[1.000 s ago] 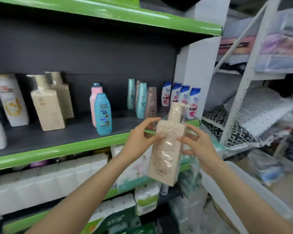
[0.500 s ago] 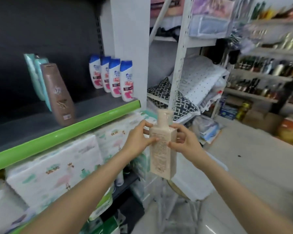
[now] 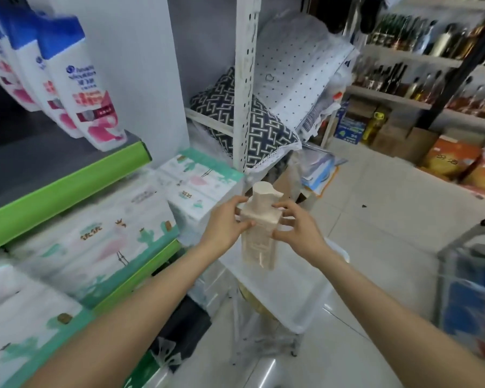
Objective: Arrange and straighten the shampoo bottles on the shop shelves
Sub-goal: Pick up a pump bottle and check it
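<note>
The green-edged shelf [image 3: 65, 186] runs along the left, its dark deck carrying a row of white shampoo bottles with blue caps [image 3: 79, 88] that stand close together at its right end, beside the white end panel [image 3: 140, 65]; below that shelf lie large wrapped tissue packs [image 3: 95, 236] printed with pink and green figures, resting on a lower green-edged shelf; to the right a white slotted upright [image 3: 245, 79] stands in front of a dotted white pillow [image 3: 297, 71] and a dark patterned cushion [image 3: 261, 127]; farther right, shelves of dark bottles [image 3: 420, 60] line the far wall above cardboard boxes, with pale tiled floor [image 3: 389, 219] between; a clear plastic bin [image 3: 300, 298] sits low in the middle, under the hands.

The beige pump bottle [image 3: 259, 233] is held upright in the air, clear of every shelf, in front of the tissue packs and above the bin; the left hand [image 3: 226, 225] grips its left shoulder, fingers curled round the edge with the thumb across the front; the right hand [image 3: 300, 231] holds the opposite side, fingers bent round the shoulder below the pump head [image 3: 265, 191].
</note>
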Demonstrator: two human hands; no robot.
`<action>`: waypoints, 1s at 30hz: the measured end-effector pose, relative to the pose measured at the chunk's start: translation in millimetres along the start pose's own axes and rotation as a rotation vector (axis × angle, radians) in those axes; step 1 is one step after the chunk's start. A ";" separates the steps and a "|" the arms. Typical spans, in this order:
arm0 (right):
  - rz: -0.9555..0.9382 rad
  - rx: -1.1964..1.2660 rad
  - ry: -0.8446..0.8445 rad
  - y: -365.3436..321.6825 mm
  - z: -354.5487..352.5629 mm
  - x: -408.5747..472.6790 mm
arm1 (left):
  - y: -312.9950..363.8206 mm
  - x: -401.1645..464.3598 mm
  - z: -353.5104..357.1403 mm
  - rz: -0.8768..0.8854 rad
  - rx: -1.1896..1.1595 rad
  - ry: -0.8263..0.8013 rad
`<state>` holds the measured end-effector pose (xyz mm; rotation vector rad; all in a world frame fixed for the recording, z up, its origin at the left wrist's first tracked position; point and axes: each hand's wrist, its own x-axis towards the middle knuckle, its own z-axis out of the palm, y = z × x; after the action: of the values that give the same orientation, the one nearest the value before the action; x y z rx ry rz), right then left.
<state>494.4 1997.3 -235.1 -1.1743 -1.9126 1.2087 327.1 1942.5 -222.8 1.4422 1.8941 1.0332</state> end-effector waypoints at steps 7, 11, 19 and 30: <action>0.028 0.000 -0.098 77.1 -20.9 59.1 | -17.2 44.0 68.2 -0.136 0.020 -0.056; 0.059 -0.052 -0.189 112.1 -25.0 86.7 | -33.9 56.8 96.6 -0.173 0.079 -0.118; 0.059 -0.092 -0.306 143.1 -10.0 102.7 | -53.5 56.6 117.0 -0.313 0.122 -0.131; 0.109 -0.092 -0.429 151.0 -12.0 112.1 | -62.8 45.2 132.7 -0.484 -0.049 -0.025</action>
<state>510.3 2132.9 -365.1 -1.1472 -2.2586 1.5447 384.9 2010.7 -347.7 0.8934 2.0412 0.8137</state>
